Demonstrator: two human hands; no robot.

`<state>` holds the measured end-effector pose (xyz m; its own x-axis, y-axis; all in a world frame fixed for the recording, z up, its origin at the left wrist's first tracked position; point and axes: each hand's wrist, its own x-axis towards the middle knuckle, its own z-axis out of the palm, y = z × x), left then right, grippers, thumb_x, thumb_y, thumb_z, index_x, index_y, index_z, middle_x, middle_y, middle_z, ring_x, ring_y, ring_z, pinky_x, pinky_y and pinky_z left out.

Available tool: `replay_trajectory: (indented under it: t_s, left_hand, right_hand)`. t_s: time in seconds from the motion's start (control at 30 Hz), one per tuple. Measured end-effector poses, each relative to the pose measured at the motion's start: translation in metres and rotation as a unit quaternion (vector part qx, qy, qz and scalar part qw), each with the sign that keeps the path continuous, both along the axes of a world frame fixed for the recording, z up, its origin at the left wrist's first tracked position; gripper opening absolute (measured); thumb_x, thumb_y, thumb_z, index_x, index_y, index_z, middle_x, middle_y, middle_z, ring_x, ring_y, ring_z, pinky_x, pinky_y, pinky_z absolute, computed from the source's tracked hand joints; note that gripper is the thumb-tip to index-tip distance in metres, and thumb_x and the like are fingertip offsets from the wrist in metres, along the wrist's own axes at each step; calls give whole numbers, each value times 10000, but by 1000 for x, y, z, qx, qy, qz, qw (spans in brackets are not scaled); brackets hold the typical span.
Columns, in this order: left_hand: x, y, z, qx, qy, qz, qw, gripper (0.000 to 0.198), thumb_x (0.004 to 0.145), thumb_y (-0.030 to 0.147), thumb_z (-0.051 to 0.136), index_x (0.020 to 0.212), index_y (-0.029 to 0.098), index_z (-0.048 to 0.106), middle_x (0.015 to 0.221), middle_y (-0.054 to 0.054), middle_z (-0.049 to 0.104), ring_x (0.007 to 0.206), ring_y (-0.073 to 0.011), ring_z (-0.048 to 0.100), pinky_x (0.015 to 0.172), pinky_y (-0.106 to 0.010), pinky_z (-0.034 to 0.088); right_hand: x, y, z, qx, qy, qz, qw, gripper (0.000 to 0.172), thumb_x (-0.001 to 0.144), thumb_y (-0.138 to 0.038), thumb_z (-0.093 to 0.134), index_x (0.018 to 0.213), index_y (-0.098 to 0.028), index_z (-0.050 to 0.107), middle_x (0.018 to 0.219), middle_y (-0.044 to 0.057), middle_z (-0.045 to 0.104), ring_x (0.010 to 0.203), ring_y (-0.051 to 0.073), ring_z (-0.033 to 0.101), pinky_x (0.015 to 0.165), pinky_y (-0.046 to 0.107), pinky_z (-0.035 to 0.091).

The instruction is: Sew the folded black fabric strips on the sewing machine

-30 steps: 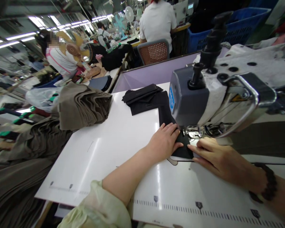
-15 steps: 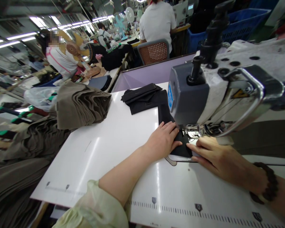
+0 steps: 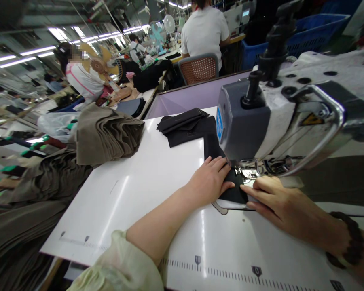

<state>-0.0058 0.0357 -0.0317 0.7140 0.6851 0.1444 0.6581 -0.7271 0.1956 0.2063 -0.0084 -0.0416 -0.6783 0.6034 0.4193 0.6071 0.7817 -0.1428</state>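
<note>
Two bare hands work at a white sewing table (image 3: 145,190), seen from the wearer's own viewpoint. The left hand (image 3: 210,180) lies palm down, fingers stretched forward and thumb out to the side, pressing on a piece of black cloth (image 3: 235,192). The cloth lies flat on the table, just in front of the bright metal needle plate (image 3: 250,173) of a grey and white sewing machine (image 3: 244,117). The right hand (image 3: 279,202) comes in from the other side, index fingertip at the cloth's right edge and other fingers bent; whether it pinches anything is not clear from this view. A dark beaded bracelet (image 3: 353,242) circles the right wrist, and a pale green sleeve (image 3: 130,258) covers part of the left arm. Beyond the left hand, folded black pieces (image 3: 183,125) rest on the table. Further left stands a stack of brown fabric (image 3: 107,137). Ruler marks (image 3: 224,270) run along the near edge. In the background, a person in a white shirt (image 3: 203,34) sits on a chair (image 3: 198,69), back to the camera.
</note>
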Motion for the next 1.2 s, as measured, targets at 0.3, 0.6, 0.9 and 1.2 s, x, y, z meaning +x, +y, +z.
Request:
replay_trajectory:
  t_s: [0.3, 0.6, 0.9, 1.2]
  left_hand:
    - [0, -7, 7, 18, 17, -50, 998, 265, 901, 308, 475, 1017, 107, 603, 1107, -114, 588, 1040, -235, 540, 906, -379, 444]
    - [-2, -15, 7, 26, 9, -135, 990, 253, 932, 229, 402, 956, 119, 628, 1003, -64, 622, 915, -178, 564, 819, -294, 472]
    - [1, -6, 8, 6, 11, -99, 995, 258, 936, 228, 393, 942, 121, 628, 1008, -65, 625, 965, -189, 561, 868, -308, 462]
    - [1, 2, 3, 28, -4, -69, 997, 221, 921, 201, 422, 966, 127, 625, 1036, -78, 629, 959, -199, 577, 826, -325, 479]
  right_hand:
    - [1, 0, 2, -20, 7, 26, 999, 291, 922, -270, 401, 995, -105, 629, 795, 75, 590, 726, 173, 579, 617, 297, 466]
    - [4, -3, 0, -41, 1, 46, 998, 272, 927, -271, 411, 980, -135, 641, 761, 54, 584, 680, 143, 564, 596, 281, 424]
    - [2, 0, -8, -36, 0, -9, 999, 260, 920, -297, 406, 1040, -160, 591, 821, 62, 595, 755, 191, 570, 654, 332, 438]
    - [1, 2, -19, -80, -10, -63, 995, 351, 914, -357, 420, 1164, -157, 563, 892, 93, 648, 811, 214, 607, 768, 379, 471]
